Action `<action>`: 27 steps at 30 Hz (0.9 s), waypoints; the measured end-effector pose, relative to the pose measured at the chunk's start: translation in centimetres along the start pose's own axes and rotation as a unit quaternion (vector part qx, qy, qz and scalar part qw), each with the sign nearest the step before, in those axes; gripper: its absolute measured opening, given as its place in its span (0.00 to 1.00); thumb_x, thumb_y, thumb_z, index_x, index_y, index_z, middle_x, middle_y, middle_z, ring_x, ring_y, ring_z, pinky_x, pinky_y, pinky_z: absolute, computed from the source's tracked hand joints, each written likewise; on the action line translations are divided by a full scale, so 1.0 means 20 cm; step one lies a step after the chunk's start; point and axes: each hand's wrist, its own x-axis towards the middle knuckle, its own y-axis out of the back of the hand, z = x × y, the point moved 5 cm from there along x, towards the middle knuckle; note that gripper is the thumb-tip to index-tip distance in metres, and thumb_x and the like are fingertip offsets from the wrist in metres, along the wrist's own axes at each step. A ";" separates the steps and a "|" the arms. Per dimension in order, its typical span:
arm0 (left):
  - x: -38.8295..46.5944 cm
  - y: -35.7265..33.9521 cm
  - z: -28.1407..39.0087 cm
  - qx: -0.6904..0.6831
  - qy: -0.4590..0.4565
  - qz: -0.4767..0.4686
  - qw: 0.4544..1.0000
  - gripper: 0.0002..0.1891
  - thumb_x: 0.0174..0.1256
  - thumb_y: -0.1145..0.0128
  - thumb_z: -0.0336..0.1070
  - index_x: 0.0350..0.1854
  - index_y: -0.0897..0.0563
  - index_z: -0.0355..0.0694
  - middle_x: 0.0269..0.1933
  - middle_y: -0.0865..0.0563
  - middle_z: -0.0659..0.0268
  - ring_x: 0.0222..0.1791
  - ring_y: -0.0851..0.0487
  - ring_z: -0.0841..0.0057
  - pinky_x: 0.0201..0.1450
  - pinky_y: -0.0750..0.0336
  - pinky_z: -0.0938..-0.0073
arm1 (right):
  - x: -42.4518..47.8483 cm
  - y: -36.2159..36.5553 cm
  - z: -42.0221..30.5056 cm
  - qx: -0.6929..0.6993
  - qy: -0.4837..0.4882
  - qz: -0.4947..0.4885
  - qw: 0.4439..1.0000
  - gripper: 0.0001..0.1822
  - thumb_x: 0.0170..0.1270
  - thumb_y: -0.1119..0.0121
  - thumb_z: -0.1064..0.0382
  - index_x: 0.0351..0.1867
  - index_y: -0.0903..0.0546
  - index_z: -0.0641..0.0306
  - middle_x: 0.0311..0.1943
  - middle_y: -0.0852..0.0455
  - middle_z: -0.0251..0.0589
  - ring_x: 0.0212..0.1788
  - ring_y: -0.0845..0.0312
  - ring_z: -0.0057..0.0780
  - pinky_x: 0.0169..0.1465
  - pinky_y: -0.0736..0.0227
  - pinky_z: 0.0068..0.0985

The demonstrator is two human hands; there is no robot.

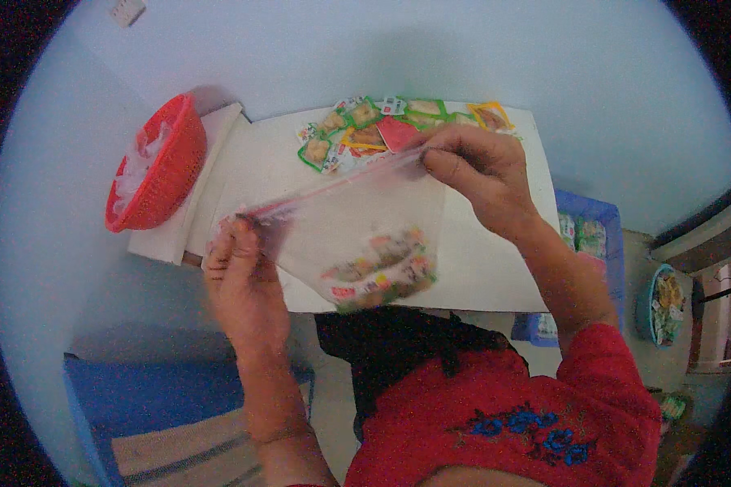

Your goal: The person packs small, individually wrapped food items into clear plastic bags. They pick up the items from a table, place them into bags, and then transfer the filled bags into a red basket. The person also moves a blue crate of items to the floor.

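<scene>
A clear plastic zip bag [365,213] is stretched between my two hands over the white table [493,268]. My left hand [243,268] pinches one upper corner of the bag, and my right hand [484,176] grips the opposite corner between thumb and fingers. Several small food packets [384,274] lie at the bottom of the bag. Behind it, near the wall, spreads a pile of small sealed food packets [362,115] with green or yellow edges and a red one [397,133]. Whether the zip is closed cannot be told.
A red plastic basket [186,164] holding clear plastic bags [140,167] leans at the left on a white board [158,246]. Right of the table are a blue crate [612,225] with packets and a light-blue basin [642,304] with more. A blue object [158,389] stands below left.
</scene>
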 end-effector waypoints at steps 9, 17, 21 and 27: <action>-0.12 -0.01 -0.17 -0.175 0.124 -0.103 0.971 0.16 0.67 0.42 0.33 0.54 0.22 0.34 0.50 0.15 0.58 0.51 0.16 0.64 0.60 0.24 0.50 | -0.18 -0.04 0.16 0.346 -0.095 0.049 0.932 0.06 0.68 0.43 0.70 0.38 0.20 0.73 0.33 0.14 0.48 0.35 0.12 0.41 0.41 0.13 0.36; -0.07 -0.07 -0.01 0.139 -0.026 -0.041 0.989 0.11 0.60 0.34 0.29 0.43 0.15 0.32 0.46 0.12 0.60 0.45 0.14 0.73 0.53 0.21 0.68 | -0.16 -0.05 0.10 0.274 -0.067 0.063 0.957 0.05 0.68 0.44 0.72 0.38 0.21 0.74 0.33 0.15 0.47 0.36 0.12 0.38 0.41 0.13 0.34; -0.10 -0.30 0.18 0.414 -0.166 -0.190 0.875 0.17 0.49 0.29 0.29 0.43 0.15 0.33 0.43 0.12 0.58 0.44 0.15 0.69 0.51 0.22 0.67 | -0.16 -0.04 0.09 0.251 -0.051 0.066 0.964 0.05 0.68 0.44 0.72 0.37 0.21 0.73 0.32 0.15 0.44 0.36 0.13 0.33 0.41 0.14 0.31; -0.13 -0.53 0.15 0.559 -0.303 -0.288 0.716 0.12 0.51 0.29 0.33 0.36 0.16 0.35 0.32 0.15 0.57 0.36 0.17 0.57 0.53 0.25 0.61 | -0.21 -0.03 0.05 0.101 -0.006 0.029 0.994 0.06 0.68 0.45 0.72 0.37 0.20 0.76 0.40 0.17 0.47 0.39 0.13 0.36 0.45 0.15 0.32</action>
